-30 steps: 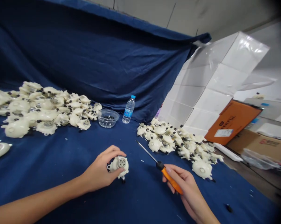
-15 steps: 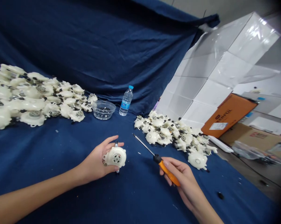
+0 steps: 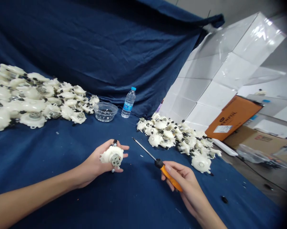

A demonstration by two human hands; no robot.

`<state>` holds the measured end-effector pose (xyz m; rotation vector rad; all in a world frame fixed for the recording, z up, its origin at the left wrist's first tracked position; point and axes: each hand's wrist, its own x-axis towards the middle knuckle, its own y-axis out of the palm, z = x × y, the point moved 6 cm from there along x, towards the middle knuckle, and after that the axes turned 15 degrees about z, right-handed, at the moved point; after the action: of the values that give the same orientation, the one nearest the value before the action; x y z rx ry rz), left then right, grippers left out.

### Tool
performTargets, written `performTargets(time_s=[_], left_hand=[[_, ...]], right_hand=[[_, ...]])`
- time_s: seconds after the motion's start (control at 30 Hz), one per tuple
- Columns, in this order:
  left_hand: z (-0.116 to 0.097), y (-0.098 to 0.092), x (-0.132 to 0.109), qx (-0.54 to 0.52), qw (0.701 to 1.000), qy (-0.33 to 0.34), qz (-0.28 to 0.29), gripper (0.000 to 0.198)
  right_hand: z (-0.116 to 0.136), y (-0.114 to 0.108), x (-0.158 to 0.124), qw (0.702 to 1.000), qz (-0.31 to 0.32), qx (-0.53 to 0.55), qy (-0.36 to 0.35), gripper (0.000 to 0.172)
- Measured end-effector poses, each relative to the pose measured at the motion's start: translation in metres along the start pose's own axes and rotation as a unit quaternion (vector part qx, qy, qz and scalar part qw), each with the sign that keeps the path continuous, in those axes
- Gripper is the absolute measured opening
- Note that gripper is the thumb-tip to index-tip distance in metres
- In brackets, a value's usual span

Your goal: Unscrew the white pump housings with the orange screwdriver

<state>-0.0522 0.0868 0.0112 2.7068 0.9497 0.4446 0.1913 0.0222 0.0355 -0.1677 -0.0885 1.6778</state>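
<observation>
The left hand (image 3: 93, 163) has a loose, cupped grip, palm up, with a white plastic housing (image 3: 110, 156) sitting in it and the fingers curled round its underside. A grey round boss (image 3: 116, 160) faces up on the housing, and small black parts stick out at its top and bottom edges. From here it looks light and stiff, a smooth moulding that could slip if held only by its rim. The round body is the safest place to hold, since the thin tabs and small black parts look the most fragile.

The right hand (image 3: 183, 181) grips a screwdriver (image 3: 145, 151) by its orange handle, fingers and thumb closed round it. The slim steel shaft points up and to the left, its tip near the housing but not touching it.

Both hands work over the navy cloth (image 3: 138, 200) covering the counter. Ahead on the left lies a large heap of similar housings (image 3: 36, 105); a smaller heap (image 3: 172, 135) lies ahead on the right, with one loose housing (image 3: 201, 164) near its edge. Between them are a clear plastic bowl (image 3: 105, 112) of small dark parts and a water bottle (image 3: 128, 103). Further right, an orange carton (image 3: 232, 117) leans against white boxes wrapped in plastic film (image 3: 205, 86).
</observation>
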Motion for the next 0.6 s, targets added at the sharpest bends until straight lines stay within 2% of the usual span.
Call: performTargets(time_s=[0.13,0.23,0.3,0.37,0.43,0.6], left_hand=[[-0.002,0.0,0.001,0.008,0.999,0.028,0.022,0.045],[-0.002,0.001,0.003,-0.022,0.999,0.027,0.036,0.031],[-0.001,-0.001,0.004,-0.023,1.0,0.008,0.009,0.03],[-0.002,-0.004,0.004,0.01,0.999,-0.008,-0.03,0.039],[-0.004,-0.008,0.004,0.054,0.997,-0.011,-0.055,0.038],[-0.004,-0.014,0.003,0.12,0.99,-0.013,-0.08,0.034]], right_hand=[[-0.001,0.006,-0.003,1.0,0.015,-0.02,-0.009,0.042],[-0.002,0.014,-0.006,0.999,0.038,-0.022,-0.007,0.046],[-0.001,0.021,-0.008,0.998,0.062,-0.027,-0.002,0.046],[-0.001,0.026,-0.009,0.996,0.083,-0.04,0.004,0.046],[-0.002,0.03,-0.01,0.994,0.093,-0.053,0.012,0.047],[-0.005,0.03,-0.011,0.994,0.087,-0.067,0.014,0.044]])
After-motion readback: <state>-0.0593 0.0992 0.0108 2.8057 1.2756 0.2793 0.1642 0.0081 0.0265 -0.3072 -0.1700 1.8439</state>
